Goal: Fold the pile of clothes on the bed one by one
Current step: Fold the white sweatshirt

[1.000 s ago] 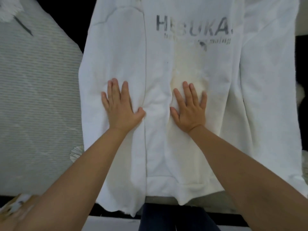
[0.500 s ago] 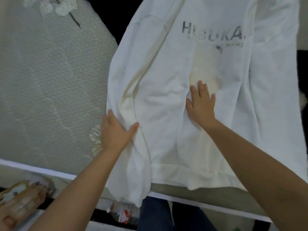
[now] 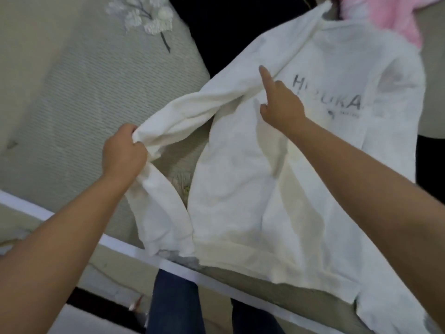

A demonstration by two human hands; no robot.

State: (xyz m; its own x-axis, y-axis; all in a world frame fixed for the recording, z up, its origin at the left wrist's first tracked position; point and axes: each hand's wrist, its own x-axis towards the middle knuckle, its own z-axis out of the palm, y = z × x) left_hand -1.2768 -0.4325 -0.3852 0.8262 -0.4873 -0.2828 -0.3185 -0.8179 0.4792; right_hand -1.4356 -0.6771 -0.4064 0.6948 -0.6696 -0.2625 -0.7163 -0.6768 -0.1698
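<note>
at the near edge of the bed: a white long-sleeved cotton sweatshirt [image 3: 252, 189] lies front-up, its hem at the mattress edge and its collar pointing away.
left hand [image 3: 124, 153]: fingers curled tight round the sweatshirt's left sleeve [image 3: 183, 114], gripping it about mid-length and lifting it out sideways, clear of the body panel.
likely reason: drawing the sleeve out straight looks like the set-up for folding it across the chest.
right hand [image 3: 280, 102]: index finger extended and pressing the cloth near the shoulder seam, the other fingers loosely bent, nothing held; it seems to pin the shoulder so the body does not slide while the sleeve is pulled.
step in hand: first sleeve fold of this garment; the far sleeve still lies flat at the right side.
writing: grey block letters across the chest read roughly "h·uka", the middle hidden by the right hand; a smaller line beneath is too blurred to read.
marks: a yellowish patch runs down the front panel.
beyond the shirt: a fluffy pink garment [image 3: 385, 18] sits past the collar, on dark fabric [image 3: 228, 27].
underneath: a grey ribbed bedcover with a white flower motif [image 3: 72, 97].
</note>
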